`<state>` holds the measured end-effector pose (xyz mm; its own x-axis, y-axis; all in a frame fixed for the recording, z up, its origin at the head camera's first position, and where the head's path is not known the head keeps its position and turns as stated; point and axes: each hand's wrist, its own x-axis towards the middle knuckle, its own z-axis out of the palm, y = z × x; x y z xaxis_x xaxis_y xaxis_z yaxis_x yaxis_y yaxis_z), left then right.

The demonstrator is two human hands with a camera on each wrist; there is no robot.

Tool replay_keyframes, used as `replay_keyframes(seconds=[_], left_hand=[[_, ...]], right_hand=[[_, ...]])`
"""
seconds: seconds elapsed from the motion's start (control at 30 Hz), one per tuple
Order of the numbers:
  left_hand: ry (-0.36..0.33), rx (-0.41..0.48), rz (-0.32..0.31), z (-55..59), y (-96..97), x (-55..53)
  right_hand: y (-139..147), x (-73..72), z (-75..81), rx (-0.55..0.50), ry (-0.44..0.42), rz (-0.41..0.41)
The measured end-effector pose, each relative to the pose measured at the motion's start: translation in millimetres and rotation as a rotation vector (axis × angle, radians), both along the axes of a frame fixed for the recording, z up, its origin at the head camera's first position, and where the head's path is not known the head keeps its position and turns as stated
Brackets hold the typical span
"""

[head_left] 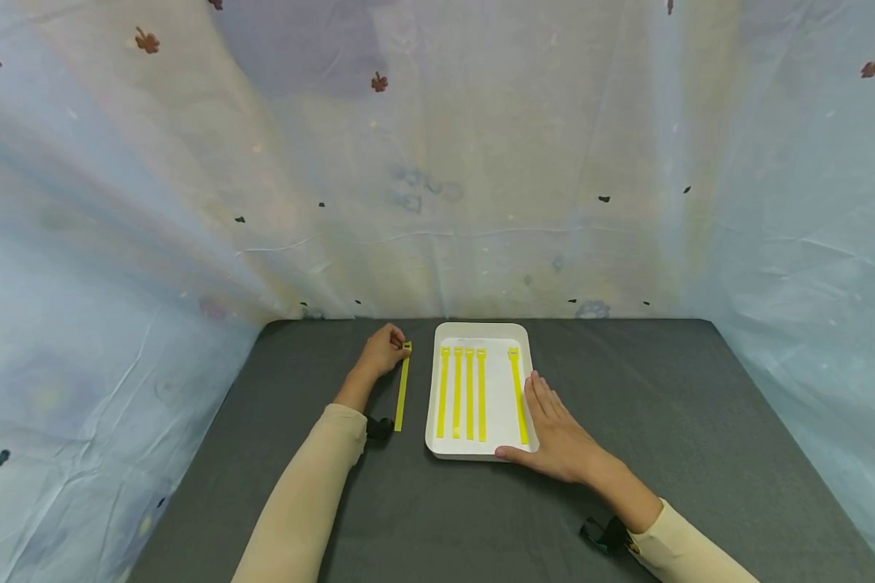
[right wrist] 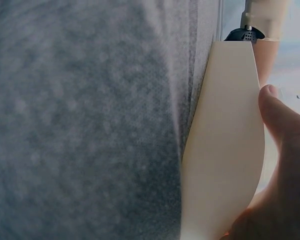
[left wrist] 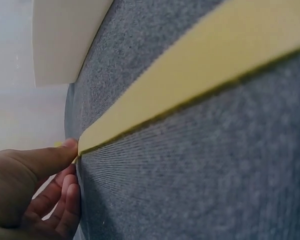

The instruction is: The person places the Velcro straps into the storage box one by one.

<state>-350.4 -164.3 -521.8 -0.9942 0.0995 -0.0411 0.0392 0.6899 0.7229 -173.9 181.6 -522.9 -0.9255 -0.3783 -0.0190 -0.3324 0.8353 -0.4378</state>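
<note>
My left hand (head_left: 383, 351) pinches the slotted head end of a yellow strap (head_left: 403, 397), which lies lengthwise on the cloth left of the tray. In the left wrist view the thumb and fingers meet at the strap's (left wrist: 140, 110) far end. A white rectangular tray (head_left: 481, 330) holds several more yellow straps (head_left: 470, 397); most stand in a row at the left and one lies apart near the right wall. My right hand (head_left: 561, 441) rests against the tray's near right corner, fingers straight along the right rim. Its thumb touches the near rim, also seen in the right wrist view.
A dark grey cloth (head_left: 627, 380) covers the table. Pale patterned curtains (head_left: 481, 162) hang behind it and on both sides. Each wrist wears a black camera mount (head_left: 381, 428).
</note>
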Motion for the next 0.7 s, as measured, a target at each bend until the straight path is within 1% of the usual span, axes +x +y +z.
replay_keyframes(seconds=[0.2, 0.33, 0.5, 0.6, 0.7], left_hand=[[0.025, -0.004, -0.006, -1.7, -0.2, 0.5], [0.042, 0.021, -0.006, -3.6, -1.2, 0.6], [0.044, 0.049, 0.005, -1.7, -1.8, 1.1], [0.057, 0.034, 0.005, 0.2, -3.0, 1.9], [0.087, 0.010, -0.009, 2.1, -5.1, 2.8]], right_hand=[[-0.4, 0.6, 1.3, -0.007, 0.000, 0.002], [-0.3, 0.8, 2.0, -0.006, 0.005, 0.003], [-0.2, 1.1, 2.7, -0.004, 0.007, -0.001], [-0.2, 1.6, 3.9, -0.009, 0.014, -0.001], [-0.1, 2.5, 5.2, -0.016, 0.018, 0.000]])
